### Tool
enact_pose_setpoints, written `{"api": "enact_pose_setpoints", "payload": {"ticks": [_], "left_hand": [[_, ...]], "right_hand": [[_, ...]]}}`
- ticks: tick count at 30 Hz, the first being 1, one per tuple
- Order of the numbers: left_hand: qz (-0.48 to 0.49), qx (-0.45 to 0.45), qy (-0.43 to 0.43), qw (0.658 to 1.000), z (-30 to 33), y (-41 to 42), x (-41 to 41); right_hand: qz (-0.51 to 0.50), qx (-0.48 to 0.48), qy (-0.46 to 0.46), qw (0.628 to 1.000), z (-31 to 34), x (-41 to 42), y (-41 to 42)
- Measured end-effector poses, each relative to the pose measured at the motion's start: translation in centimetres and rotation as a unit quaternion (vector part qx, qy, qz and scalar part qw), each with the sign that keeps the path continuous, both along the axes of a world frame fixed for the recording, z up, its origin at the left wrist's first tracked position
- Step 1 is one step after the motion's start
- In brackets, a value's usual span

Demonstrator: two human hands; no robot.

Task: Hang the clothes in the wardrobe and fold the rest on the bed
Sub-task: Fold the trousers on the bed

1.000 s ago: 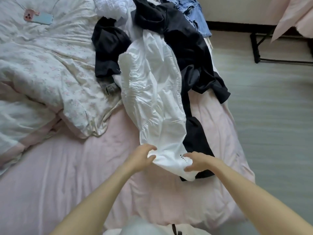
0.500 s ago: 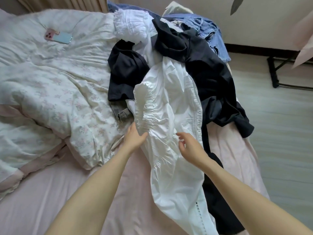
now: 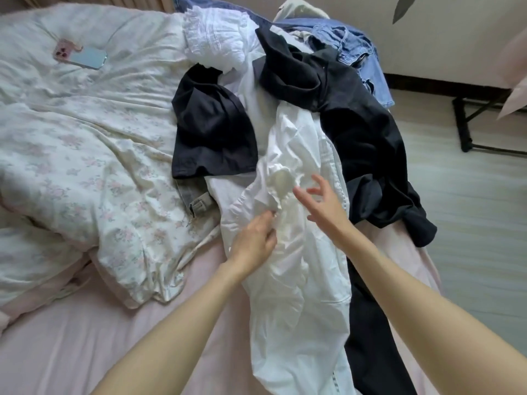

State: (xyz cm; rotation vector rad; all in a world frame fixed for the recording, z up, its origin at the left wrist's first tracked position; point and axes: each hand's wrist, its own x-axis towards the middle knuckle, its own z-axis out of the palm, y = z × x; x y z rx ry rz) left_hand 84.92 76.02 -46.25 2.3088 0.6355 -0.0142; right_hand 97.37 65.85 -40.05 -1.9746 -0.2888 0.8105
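Clothes (image 3: 313, 115) lie heaped along the right side of our bed (image 3: 71, 352), on its pink sheet; to their left spreads the floral duvet (image 3: 85, 166), a phone (image 3: 81, 56) resting on it near the far edge; black garments (image 3: 356, 124) drape over and beside the white garment (image 3: 299, 280), which runs toward us down the pile; denim (image 3: 356, 55) sits at the far end; our left hand (image 3: 253, 240) pinches a gathered fold of the white cloth with curled fingers; our right hand (image 3: 325, 203) hovers just above it, fingers spread and gripping nothing.
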Motion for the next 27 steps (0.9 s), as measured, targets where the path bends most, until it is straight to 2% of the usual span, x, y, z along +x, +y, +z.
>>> {"api": "enact_pose_setpoints", "payload": {"ticks": [2, 5, 8, 10, 12, 15, 17, 21, 23, 27], "left_hand": [[-0.062, 0.026, -0.017, 0.998, 1.2, -1.1, -1.6], [-0.125, 0.085, -0.03, 0.988, 3.4, -1.9, -3.4], [-0.165, 0.124, -0.019, 0.978, 6.1, -2.6, -5.4], [-0.173, 0.135, -0.014, 0.976, 7.6, -3.3, -6.6], [-0.153, 0.108, -0.033, 0.982, 8.9, -4.1, -7.8], [-0.095, 0.044, -0.07, 0.992, 11.1, -5.4, -9.7], [-0.076, 0.044, -0.047, 0.995, 12.0, -6.5, -10.4], [-0.053, 0.089, 0.015, 0.995, 14.1, -7.8, -11.2], [-0.032, 0.102, 0.011, 0.994, 16.3, -7.5, -11.3], [-0.006, 0.094, -0.039, 0.995, 22.9, -5.7, -10.3]], "right_hand": [[0.048, -0.021, 0.021, 0.998, 1.3, 0.2, 1.3], [0.146, -0.135, -0.015, 0.98, 2.6, -1.1, 2.1], [0.141, -0.225, -0.104, 0.959, 3.9, -2.8, 1.0], [0.12, -0.241, -0.143, 0.952, 5.1, -4.0, -0.6], [0.089, -0.199, -0.156, 0.963, 6.0, -4.8, -2.5], [-0.006, -0.053, -0.123, 0.991, 9.3, -6.5, -5.4], [-0.038, 0.025, -0.091, 0.995, 11.4, -7.6, -6.6], [-0.045, 0.109, -0.136, 0.984, 16.3, -10.2, -8.3], [-0.091, 0.139, -0.181, 0.969, 18.7, -10.7, -9.3], [-0.152, 0.118, -0.308, 0.932, 23.2, -10.3, -11.3]]}}
